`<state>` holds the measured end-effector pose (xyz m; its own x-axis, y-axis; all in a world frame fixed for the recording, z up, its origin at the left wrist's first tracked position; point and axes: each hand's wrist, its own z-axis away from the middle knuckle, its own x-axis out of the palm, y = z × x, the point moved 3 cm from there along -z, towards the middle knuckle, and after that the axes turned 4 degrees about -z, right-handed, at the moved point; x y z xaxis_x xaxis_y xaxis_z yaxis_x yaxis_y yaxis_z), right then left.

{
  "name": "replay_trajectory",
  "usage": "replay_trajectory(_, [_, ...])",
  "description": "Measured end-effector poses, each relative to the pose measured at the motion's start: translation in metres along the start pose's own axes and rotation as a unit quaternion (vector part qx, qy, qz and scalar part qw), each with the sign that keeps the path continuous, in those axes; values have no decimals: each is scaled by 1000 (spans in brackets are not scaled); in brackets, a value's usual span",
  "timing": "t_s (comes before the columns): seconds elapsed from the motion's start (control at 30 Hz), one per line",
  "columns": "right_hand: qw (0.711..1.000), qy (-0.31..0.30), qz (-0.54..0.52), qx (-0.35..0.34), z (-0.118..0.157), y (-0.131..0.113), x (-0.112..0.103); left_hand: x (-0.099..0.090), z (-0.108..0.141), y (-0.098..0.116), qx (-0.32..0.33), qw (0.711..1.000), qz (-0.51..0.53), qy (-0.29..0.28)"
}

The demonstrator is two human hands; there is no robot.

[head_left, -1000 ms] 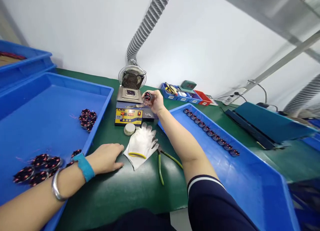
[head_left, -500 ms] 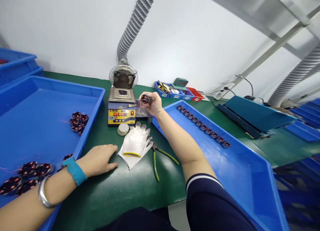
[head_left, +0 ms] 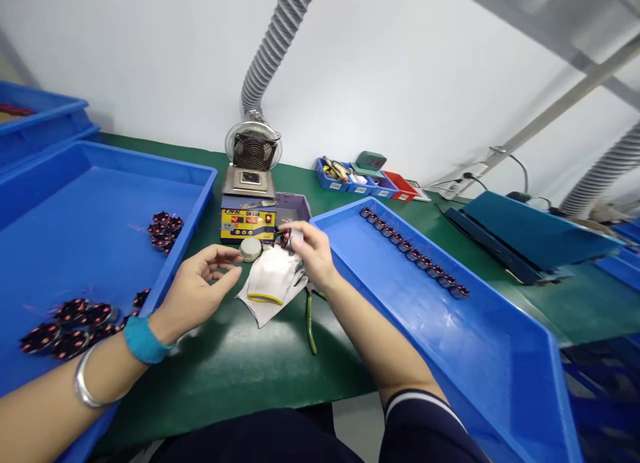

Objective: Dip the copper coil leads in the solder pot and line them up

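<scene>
My right hand [head_left: 314, 253] is closed round a small motor stator [head_left: 295, 237], a grey cylinder with copper windings, held just above the white gloves [head_left: 273, 276]. My left hand [head_left: 204, 286] hovers left of the gloves, holding nothing, its fingers loosely curled and thumb apart. A round pale tin [head_left: 251, 249] sits just beyond its fingertips. Behind that stands a solder pot [head_left: 249, 224] with a lit red display. Green-handled cutters [head_left: 310, 323] lie beside the gloves, partly hidden by my right forearm.
On the left, a blue tray [head_left: 125, 163] holds clusters of stators [head_left: 87, 323]. The blue tray [head_left: 480, 356] on the right has a row of stators [head_left: 415, 253] along its far side. Small bins [head_left: 357, 183] stand by the wall. An exhaust hose [head_left: 277, 46] hangs over the pot.
My right hand has brought the stator down and towards me from beside the solder pot. My left hand has lifted and moved slightly right and forward, its fingers curling.
</scene>
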<state>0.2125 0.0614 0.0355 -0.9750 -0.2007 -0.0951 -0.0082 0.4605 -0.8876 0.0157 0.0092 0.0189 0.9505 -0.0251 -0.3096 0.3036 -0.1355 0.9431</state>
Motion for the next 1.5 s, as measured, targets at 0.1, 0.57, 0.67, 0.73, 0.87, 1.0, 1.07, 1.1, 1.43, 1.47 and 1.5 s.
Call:
replay_trajectory(0.1, [997, -32, 61, -30, 43, 3, 17, 3, 3, 2, -31, 996, 87, 20])
replay_trajectory(0.57, [999, -25, -22, 33, 80, 9, 18, 5, 0, 0, -91, 990, 67, -83])
replay_trajectory(0.67, [999, -28, 0, 29, 81, 10, 17, 7, 1, 1, -95, 989, 55, -102])
replay_trajectory(0.73, [999, -32, 13, 23, 82, 11, 16, 6, 1, 0, -94, 988, 43, -115])
replay_trajectory(0.87, [999, -44, 14, 7, 83, 12, 15, 3, -1, 2, -56, 988, 0, -145])
replay_trajectory(1.0, [997, -63, 22, -37, 83, 7, 14, 1, -4, 0, -60, 978, -22, -200])
replay_trajectory(1.07, [994, -76, 42, -63, 83, 4, 15, 2, -4, -1, -73, 967, -30, -241])
replay_trajectory(1.1, [992, -83, 54, -73, 83, 2, 15, 3, -4, -2, -78, 962, -33, -260])
replay_trajectory(1.43, [985, -105, 88, -105, 85, -5, 16, 6, 0, 0, -63, 941, -31, -332])
replay_trajectory(1.47, [990, -97, 73, -75, 85, -3, 15, 6, 1, 2, -49, 940, -42, -335])
replay_trajectory(1.5, [995, -86, 44, -28, 85, 0, 16, 6, 2, 5, -31, 940, -56, -336])
